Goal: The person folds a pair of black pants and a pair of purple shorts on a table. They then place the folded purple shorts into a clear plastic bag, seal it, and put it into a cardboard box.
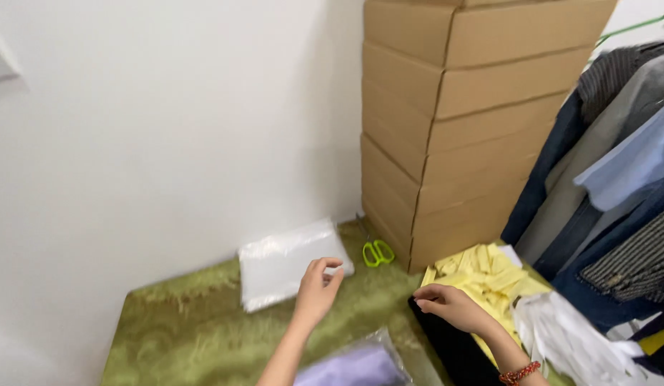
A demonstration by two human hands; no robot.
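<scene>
Nearest the camera, a lilac garment in a clear plastic bag lies on the green patterned cloth, between the forearms, with a black folded fabric piece just to its right. The left hand hovers over the near edge of the stack of clear flat plastic bags, thumb and forefinger curled close in a loose pinch that holds nothing yet; lifting a single bag cleanly probably calls for catching only the top film at its corner. The right hand, a red beaded bracelet at its wrist, rests fingers-down and pressed together on the black fabric's top edge beside the pile of pale yellow paper tags, wrist low, forearm angled inward.
</scene>
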